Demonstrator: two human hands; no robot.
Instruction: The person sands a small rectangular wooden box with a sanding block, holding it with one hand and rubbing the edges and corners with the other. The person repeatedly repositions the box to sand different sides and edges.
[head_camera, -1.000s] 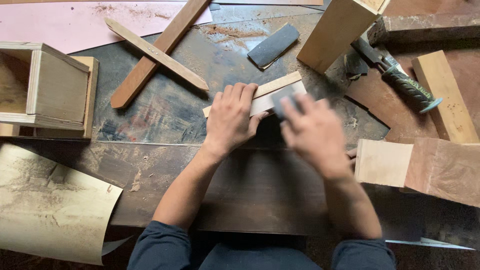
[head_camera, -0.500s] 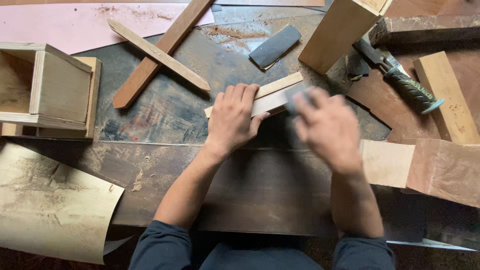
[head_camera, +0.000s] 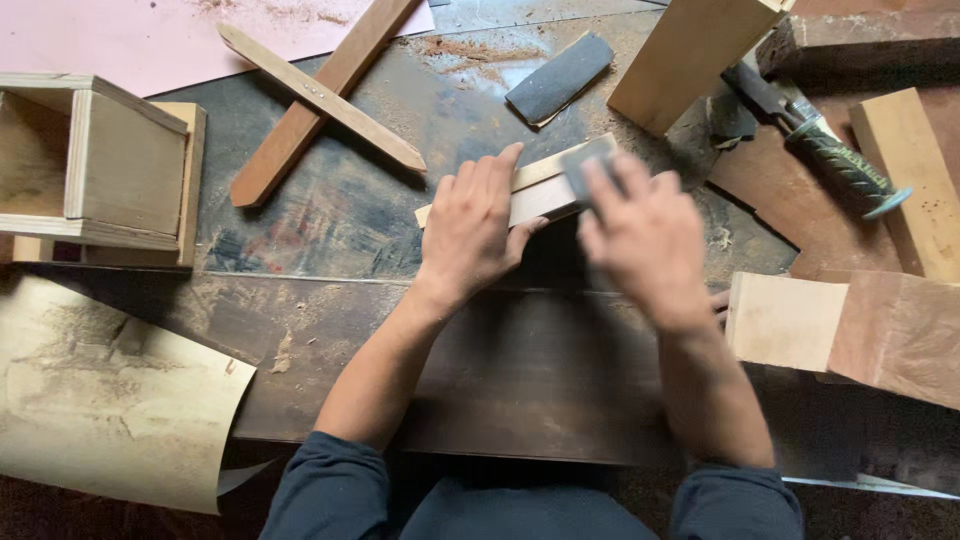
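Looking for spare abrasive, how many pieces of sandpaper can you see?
2: one dark sandpaper sheet lying at the top centre, one sandpaper piece under the right hand on the wooden strip. Others may be hidden.

Soft, even daylight, no glare, only faint shadows under the hands; frame sharp except the right hand (head_camera: 645, 235), motion-blurred where it grips the dark sanding block (head_camera: 587, 167), while the left hand (head_camera: 473, 228) just beside it stays crisp.
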